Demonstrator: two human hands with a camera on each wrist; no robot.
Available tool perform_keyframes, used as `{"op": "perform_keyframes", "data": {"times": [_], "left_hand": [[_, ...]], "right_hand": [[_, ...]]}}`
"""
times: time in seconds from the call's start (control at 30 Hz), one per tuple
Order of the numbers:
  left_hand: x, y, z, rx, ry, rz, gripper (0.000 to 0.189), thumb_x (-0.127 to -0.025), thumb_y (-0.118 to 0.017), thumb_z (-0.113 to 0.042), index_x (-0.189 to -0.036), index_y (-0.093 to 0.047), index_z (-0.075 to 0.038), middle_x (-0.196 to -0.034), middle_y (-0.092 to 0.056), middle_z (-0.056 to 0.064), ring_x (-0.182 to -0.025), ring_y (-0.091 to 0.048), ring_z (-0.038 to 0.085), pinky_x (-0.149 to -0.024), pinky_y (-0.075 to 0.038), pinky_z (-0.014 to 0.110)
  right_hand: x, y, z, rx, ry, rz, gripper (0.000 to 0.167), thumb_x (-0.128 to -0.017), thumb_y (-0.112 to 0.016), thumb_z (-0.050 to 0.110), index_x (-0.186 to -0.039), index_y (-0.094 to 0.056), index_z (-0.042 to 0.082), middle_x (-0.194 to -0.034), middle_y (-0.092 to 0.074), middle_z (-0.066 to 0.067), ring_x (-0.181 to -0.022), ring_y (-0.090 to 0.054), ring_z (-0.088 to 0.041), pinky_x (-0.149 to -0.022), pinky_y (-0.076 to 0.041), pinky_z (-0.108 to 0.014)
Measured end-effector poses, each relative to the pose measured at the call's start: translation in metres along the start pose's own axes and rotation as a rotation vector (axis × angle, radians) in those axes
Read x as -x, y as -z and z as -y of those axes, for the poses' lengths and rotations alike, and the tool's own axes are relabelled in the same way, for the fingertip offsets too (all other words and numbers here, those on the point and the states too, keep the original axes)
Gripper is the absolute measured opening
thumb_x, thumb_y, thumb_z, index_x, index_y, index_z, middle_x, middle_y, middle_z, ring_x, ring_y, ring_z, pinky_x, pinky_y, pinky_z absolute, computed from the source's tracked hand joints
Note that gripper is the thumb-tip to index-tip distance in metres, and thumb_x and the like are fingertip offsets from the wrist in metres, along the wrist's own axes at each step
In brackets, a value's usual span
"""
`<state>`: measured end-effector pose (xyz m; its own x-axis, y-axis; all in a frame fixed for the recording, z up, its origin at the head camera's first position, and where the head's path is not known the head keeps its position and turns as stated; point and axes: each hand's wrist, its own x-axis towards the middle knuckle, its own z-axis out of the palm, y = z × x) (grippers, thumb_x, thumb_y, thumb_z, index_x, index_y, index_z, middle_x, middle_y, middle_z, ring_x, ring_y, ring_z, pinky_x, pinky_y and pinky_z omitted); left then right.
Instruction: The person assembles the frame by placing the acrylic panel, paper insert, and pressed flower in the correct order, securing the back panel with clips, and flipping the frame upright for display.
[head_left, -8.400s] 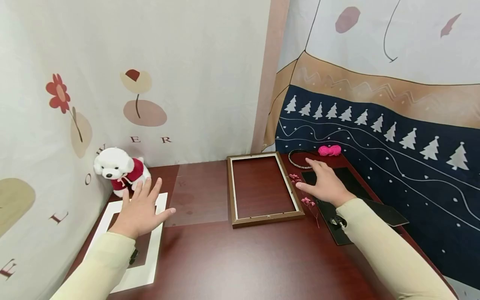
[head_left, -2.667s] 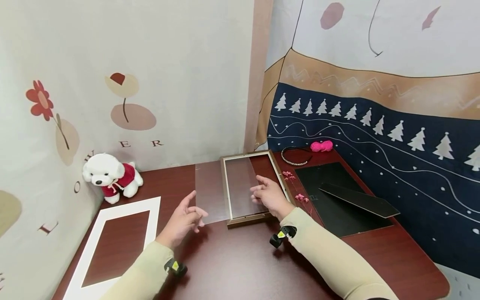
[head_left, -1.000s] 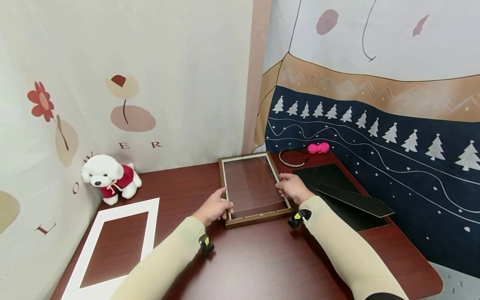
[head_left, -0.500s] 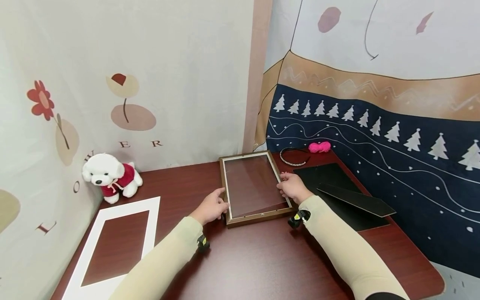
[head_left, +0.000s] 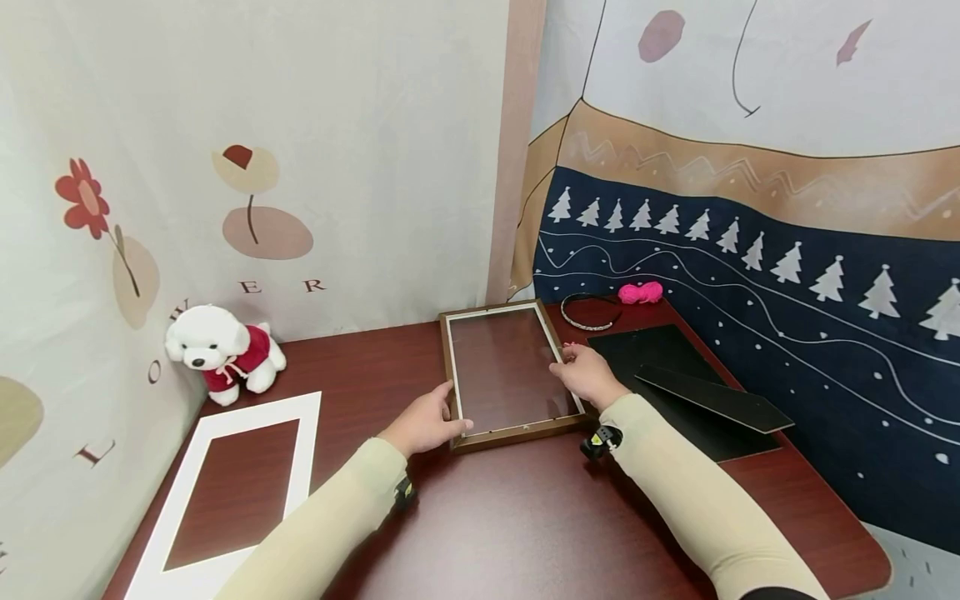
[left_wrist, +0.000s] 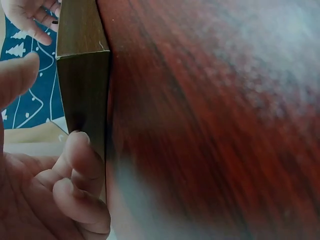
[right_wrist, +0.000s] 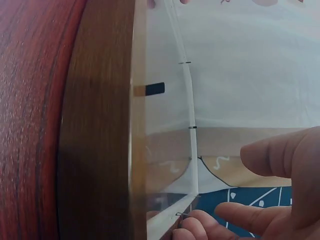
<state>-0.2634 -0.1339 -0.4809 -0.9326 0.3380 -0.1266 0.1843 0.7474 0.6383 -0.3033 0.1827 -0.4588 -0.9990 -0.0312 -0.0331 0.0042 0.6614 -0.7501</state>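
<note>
In the head view, a brown picture frame [head_left: 519, 432] with a white inner edge lies face down at the table's back. A clear sheet [head_left: 506, 367] fills its opening. My left hand [head_left: 422, 423] is at the frame's lower left side, its thumb reaching over the corner. The left wrist view has bent fingertips touching the outer side of the frame [left_wrist: 82, 90], thumb raised apart. My right hand [head_left: 592, 377] is at the right side, thumb and index finger over the edge. Lower fingers touch the frame's far part in the right wrist view, the thumb standing clear.
A white mat board [head_left: 307, 442] lies at left, below a plush dog [head_left: 217, 350] in red. On the right is a black backing board [head_left: 675, 358] with its stand leg [head_left: 712, 398] raised. Behind are a headband [head_left: 588, 325] and pink yarn [head_left: 641, 292].
The clear sheet went from left of the frame, across its side, into the opening. The gap along its lower edge has closed over the last second. Both hands stay at the frame's sides.
</note>
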Motion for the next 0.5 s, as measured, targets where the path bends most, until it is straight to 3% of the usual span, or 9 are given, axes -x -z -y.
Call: {"op": "perform_keyframes", "data": {"times": [0.27,0.5], "left_hand": [[0.002,-0.003,-0.001,-0.032,-0.007,0.045,0.110,-0.086,-0.087,-0.038,-0.166,-0.023,0.003,-0.085,-0.063,0.002,-0.071,-0.056,0.014,-0.069,-0.049,0.032],[0.004,-0.004,0.001,-0.017,-0.001,0.055,0.110,-0.086,-0.088,-0.035,-0.166,-0.023,0.002,-0.085,-0.061,0.003,-0.069,-0.053,0.014,-0.066,-0.047,0.032]], "right_hand": [[0.002,0.007,-0.008,0.042,0.013,0.026,0.060,-0.102,-0.065,0.022,-0.150,-0.049,-0.010,-0.157,-0.050,-0.026,-0.140,-0.052,-0.043,-0.116,-0.043,-0.054],[0.001,0.006,-0.014,-0.034,0.066,0.074,0.066,-0.101,-0.066,0.018,-0.154,-0.042,-0.012,-0.164,-0.040,-0.024,-0.141,-0.051,-0.045,-0.117,-0.042,-0.054]]}}
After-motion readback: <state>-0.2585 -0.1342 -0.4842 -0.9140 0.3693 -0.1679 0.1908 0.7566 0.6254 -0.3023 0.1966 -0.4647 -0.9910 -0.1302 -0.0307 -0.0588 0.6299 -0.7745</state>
